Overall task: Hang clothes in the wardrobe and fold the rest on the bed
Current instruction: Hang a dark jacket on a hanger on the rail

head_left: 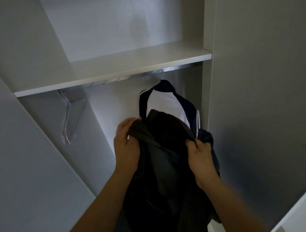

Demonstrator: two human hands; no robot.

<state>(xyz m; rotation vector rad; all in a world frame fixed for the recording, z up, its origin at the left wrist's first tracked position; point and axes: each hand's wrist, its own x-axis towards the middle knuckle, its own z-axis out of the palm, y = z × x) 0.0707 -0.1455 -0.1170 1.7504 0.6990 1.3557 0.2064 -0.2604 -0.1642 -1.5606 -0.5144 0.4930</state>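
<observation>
Fingers of both hands grip dark, possibly grey-green garment.

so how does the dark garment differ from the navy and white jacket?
The dark garment is gripped at its top by the left hand and right hand; the navy and white jacket hangs untouched under the rail. The garment is one dark colour, the jacket two-tone. Both are upright.

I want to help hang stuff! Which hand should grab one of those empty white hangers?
Probably the left hand: the empty hangers hang on its side. The right hand could hold the dark garment meanwhile.
</observation>
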